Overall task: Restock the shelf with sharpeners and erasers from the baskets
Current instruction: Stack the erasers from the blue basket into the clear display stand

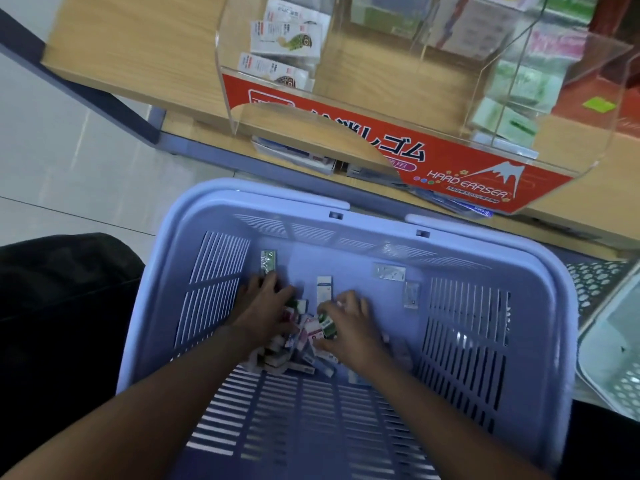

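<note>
Both my hands reach down into a lilac plastic basket (540,306) in front of the shelf. A heap of small packaged erasers (298,355) lies on its floor between them. My left hand (266,306) curls its fingers over the left side of the heap. My right hand (349,327) pinches a small green-and-white eraser pack (327,323) at the heap's top. Loose packs lie farther back: a green one (268,260), a white one (324,287) and two clear-wrapped ones (389,273). Above stands a clear acrylic display bin (467,174) with a red "HARD ERASER" label.
The bin's left compartment holds a few carded erasers (284,39); its middle is bare wood. The wooden shelf (138,53) carries other stock to the right. A second, white perforated basket (613,348) sits at the right edge. A dark bag (62,289) lies left of the lilac basket.
</note>
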### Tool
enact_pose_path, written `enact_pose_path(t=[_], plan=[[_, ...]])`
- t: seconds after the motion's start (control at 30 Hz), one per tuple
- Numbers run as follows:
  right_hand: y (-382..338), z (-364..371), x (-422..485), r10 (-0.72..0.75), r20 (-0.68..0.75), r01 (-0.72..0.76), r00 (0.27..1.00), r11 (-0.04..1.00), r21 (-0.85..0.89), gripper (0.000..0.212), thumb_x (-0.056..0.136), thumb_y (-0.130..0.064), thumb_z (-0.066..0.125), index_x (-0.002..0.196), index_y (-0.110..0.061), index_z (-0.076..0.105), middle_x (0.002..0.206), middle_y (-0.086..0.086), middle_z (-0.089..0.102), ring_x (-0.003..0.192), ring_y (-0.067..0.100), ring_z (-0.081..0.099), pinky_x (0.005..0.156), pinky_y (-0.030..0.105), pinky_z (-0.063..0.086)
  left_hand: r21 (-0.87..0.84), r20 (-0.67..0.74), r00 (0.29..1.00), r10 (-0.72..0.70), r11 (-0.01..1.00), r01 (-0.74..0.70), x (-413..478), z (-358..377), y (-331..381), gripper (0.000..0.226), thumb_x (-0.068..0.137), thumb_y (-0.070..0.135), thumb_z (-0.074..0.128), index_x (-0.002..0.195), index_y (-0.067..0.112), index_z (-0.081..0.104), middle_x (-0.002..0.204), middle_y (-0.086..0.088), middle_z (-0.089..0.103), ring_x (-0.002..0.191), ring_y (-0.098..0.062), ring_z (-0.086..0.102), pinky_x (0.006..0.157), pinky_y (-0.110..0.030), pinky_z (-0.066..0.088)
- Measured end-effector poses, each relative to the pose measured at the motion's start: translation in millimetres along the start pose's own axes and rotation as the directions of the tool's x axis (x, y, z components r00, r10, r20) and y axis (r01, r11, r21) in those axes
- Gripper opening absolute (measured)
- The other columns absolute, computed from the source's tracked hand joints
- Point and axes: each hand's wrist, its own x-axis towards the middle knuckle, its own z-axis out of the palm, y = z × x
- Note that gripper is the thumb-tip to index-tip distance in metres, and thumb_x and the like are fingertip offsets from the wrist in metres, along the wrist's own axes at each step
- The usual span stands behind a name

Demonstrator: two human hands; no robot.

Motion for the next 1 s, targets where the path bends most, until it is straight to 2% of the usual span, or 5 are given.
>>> enact_pose_path(t=[0.27,0.53,0.7,0.83,1.0], plan=[[-9.8,12.1,-10.3,0.033,-0.101,-0.003,0.994,0.96,0.282,0.023,0.081,-0.021,0.071,0.099,-0.012,0.059,0.106,0.005,0.056,0.099,0.024,0.048,0.081,0.031,0.033,-0.057,0.046,0.99,0.136,0.989,-0.134,-9.6,18.7,-0.1,0.036,0.089,0.037,0.058,0.12,0.019,0.051,0.127,-0.007,0.046,0.119,-0.032,0.039,0.096,-0.038,0.038],[-5.6,-30.9,-17.6,0.267,0.159,-0.27,0.95,0.454,0.849,0.019,0.085,-0.007,0.068,0.096,-0.01,0.053,0.084,0.004,0.059,0.063,0.019,0.056,0.064,0.037,0.053,-0.599,-0.074,0.992,-0.105,0.8,0.04,-29.8,-13.0,12.8,0.027,0.088,0.042,0.06,0.101,0.019,0.054,0.079,0.0,0.059,0.073,-0.017,0.056,0.067,-0.029,0.043],[-10.5,-68.3,-43.5,0.224,0.051,-0.119,0.973,0.302,0.946,0.011,0.085,-0.005,0.066,0.086,-0.011,0.057,0.078,0.008,0.063,0.072,0.022,0.061,0.072,0.043,0.05,-0.837,-0.011,0.998,0.054,0.546,-0.039,-49.7,-49.0,32.0,0.042,0.08,0.051,0.065,0.105,0.018,0.062,0.097,-0.006,0.067,0.084,-0.016,0.063,0.081,-0.036,0.052],[-24.6,-96.2,-67.8,0.171,-0.019,-0.017,0.985,0.21,0.977,0.012,0.087,-0.006,0.064,0.087,-0.014,0.056,0.075,-0.001,0.061,0.066,0.01,0.061,0.062,0.028,0.049,-0.821,-0.147,0.982,0.12,0.539,-0.189,-66.8,-81.9,57.0,0.02,0.088,0.019,0.065,0.103,0.006,0.063,0.095,0.001,0.062,0.077,0.006,0.055,0.073,-0.007,0.041],[-43.9,-119.1,-99.9,0.097,-0.093,0.075,0.991,0.181,0.981,0.015,0.088,-0.01,0.064,0.1,-0.009,0.055,0.088,0.007,0.058,0.075,0.016,0.059,0.064,0.029,0.05,-0.848,-0.211,0.969,0.128,0.47,-0.247,-99.4,-112.7,72.6,0.021,0.089,0.025,0.064,0.093,0.004,0.065,0.071,0.0,0.056,0.066,-0.012,0.048,0.06,-0.021,0.039]])
